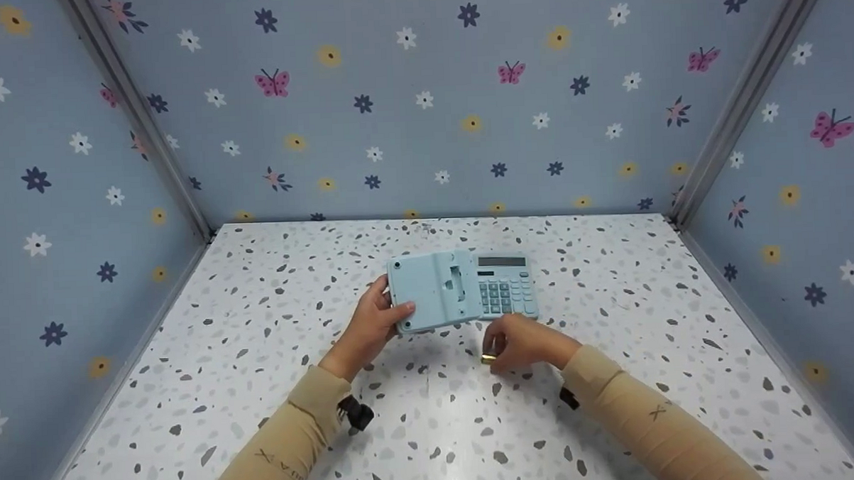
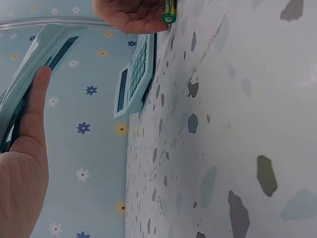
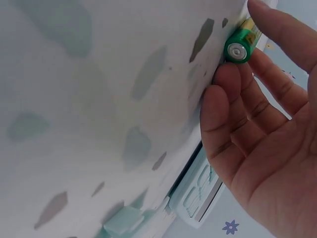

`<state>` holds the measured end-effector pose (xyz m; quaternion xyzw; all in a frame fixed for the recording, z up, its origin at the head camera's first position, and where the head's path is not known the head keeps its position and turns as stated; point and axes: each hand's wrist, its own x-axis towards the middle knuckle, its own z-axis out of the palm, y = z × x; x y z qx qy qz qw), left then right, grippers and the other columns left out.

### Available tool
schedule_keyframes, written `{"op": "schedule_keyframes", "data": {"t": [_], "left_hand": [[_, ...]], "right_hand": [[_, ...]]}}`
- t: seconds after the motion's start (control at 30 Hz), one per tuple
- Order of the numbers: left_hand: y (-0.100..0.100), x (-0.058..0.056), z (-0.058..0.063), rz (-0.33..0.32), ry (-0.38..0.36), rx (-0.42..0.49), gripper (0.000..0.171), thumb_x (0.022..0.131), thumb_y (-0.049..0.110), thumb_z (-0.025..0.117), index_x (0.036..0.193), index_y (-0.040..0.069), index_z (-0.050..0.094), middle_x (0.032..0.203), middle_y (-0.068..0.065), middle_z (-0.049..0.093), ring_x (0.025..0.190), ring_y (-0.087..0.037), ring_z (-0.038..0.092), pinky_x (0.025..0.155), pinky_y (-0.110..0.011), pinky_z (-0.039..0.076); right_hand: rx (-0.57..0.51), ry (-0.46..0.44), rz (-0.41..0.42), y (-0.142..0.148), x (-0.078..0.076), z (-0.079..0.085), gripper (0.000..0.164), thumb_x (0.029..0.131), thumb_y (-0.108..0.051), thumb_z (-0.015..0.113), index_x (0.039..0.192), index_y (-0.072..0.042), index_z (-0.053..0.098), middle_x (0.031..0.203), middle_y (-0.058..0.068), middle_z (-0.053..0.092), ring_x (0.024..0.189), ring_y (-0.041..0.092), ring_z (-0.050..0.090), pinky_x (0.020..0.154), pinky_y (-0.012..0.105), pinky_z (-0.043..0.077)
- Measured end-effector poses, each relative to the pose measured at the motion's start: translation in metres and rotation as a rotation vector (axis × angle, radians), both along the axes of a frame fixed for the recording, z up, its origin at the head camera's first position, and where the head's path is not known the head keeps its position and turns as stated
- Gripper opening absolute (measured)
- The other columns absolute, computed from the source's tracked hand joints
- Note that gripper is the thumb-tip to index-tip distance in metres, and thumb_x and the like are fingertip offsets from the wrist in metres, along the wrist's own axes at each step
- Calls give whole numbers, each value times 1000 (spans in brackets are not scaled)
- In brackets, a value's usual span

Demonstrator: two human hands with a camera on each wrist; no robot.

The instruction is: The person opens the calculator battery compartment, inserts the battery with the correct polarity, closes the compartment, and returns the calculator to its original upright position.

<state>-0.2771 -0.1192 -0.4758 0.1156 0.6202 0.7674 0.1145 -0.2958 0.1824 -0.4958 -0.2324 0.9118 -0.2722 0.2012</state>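
In the head view my left hand (image 1: 369,319) grips a light-blue calculator (image 1: 422,290) by its left edge, thumb on the back. Its back faces up, tilted, with an uncovered battery compartment (image 1: 457,283) near the right end. My right hand (image 1: 521,342) is just in front of it, pinching a green and gold battery (image 1: 488,358) low over the table. The right wrist view shows the battery's flat silver end (image 3: 237,51) near the thumb and fingertips. A second light-blue calculator (image 1: 525,293) lies face up behind the right hand, partly overlapped by the held one.
The white speckled table (image 1: 293,273) is enclosed by blue floral panels (image 1: 423,126) at the back and both sides. Grey metal posts (image 1: 146,129) stand at the rear corners. A black strap buckle (image 1: 358,413) hangs at the left wrist.
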Motion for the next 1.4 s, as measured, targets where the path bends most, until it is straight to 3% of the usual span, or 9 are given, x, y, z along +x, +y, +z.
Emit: {"op": "schedule_keyframes", "data": {"t": [0.23,0.6,0.83,1.17,1.4], "left_hand": [[1,-1,-1,0,-5,-5,76,107,0,62,171,10,22,164,-27,49,137,-34,65,109,-45,61],[0,-1,-2,-4,15,-2,77,106,-1,62,171,10,22,164,-27,49,140,-37,63,110,-47,60],[0,-2,0,2,13,5,78,106,-2,63,171,9,22,166,-27,47,142,-39,61,111,-47,60],[2,-1,1,15,-7,3,77,106,-3,61,172,10,22,167,-27,46,145,-42,58,112,-47,58],[2,-1,0,19,-3,-3,77,106,-2,63,171,10,24,165,-27,48,144,-41,60,111,-47,59]], "right_hand": [[29,-18,-13,-3,1,1,20,81,-1,88,92,-16,80,85,-2,74,79,16,67,73,31,60],[-22,40,49,3,-2,3,15,85,-1,84,96,-11,81,87,-1,75,79,13,67,75,31,61],[-116,88,5,9,-8,21,14,89,-1,82,101,-6,80,84,2,71,77,13,60,68,28,54],[-191,172,-33,18,-9,51,13,95,-5,81,108,-3,80,93,10,75,81,17,66,75,38,59],[-259,198,-51,18,-7,68,13,96,-2,78,109,1,78,90,10,73,77,17,61,70,32,54]]}}
